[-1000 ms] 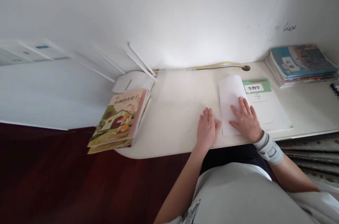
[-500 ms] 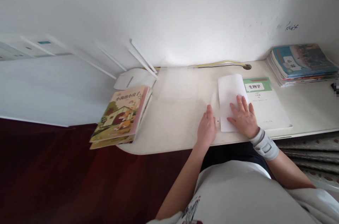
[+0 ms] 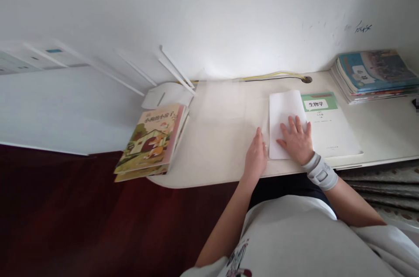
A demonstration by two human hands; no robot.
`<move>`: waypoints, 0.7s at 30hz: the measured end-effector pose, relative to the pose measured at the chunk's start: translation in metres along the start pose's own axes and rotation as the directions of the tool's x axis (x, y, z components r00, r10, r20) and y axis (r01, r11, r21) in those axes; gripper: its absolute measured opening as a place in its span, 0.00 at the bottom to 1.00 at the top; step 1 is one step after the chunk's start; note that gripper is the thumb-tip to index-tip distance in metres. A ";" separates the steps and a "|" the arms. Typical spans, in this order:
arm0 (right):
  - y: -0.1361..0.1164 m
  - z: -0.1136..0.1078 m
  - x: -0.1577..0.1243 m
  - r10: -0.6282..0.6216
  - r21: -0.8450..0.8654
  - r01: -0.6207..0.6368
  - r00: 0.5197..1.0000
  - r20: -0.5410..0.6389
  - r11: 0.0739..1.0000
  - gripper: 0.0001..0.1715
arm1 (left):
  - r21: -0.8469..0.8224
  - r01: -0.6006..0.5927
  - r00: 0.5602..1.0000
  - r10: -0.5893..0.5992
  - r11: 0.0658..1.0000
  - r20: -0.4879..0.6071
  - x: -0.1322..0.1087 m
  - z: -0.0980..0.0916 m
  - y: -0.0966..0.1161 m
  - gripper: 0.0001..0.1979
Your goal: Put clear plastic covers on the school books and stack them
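Note:
A textbook (image 3: 332,131) with a green band and Chinese title lies on the white desk. Over its left part lies a blank white sheet or flap (image 3: 281,111); whether it belongs to the book I cannot tell. My right hand (image 3: 296,139), with a grey wrist wrap, rests flat on this white sheet, fingers spread. To the left of it, my left hand (image 3: 256,155) stands on its edge near the sheet's left border, fingers stretched out together. A clear plastic film (image 3: 219,102) spreads over the desk to the left, its edge reaching the left hand's fingers.
Picture books (image 3: 150,141) overhang the desk's left end, before a white router (image 3: 168,94) with upright antennas. A stack of books (image 3: 376,74) stands at the back right. Cables (image 3: 275,75) run along the wall into a desk hole (image 3: 307,79).
My right hand has slid slightly left on the white sheet, its fingers spreading wider. My left hand stays nearly in place. The view has shifted slightly.

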State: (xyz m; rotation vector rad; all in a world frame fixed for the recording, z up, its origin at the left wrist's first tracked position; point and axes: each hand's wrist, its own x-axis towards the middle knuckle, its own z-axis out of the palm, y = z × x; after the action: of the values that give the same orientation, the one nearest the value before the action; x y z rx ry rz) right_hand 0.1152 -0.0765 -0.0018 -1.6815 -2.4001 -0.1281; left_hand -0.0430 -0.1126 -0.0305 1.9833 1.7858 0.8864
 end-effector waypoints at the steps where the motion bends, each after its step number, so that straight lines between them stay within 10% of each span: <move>1: 0.001 0.001 0.000 0.004 0.000 -0.004 1.000 -0.003 1.000 0.28 | -0.012 0.006 1.000 -0.006 1.000 0.001 0.000 -0.001 0.000 0.27; 21: -0.006 -0.014 -0.017 -0.157 0.032 0.154 0.977 0.142 0.988 0.26 | 0.076 -0.075 0.994 0.080 0.994 -0.070 -0.004 -0.009 0.011 0.24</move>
State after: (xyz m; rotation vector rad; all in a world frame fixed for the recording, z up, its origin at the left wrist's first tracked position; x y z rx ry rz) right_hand 0.1172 -0.0966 0.0084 -1.5416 -2.6285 -0.0051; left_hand -0.0403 -0.1193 -0.0178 2.1049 1.8160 0.9412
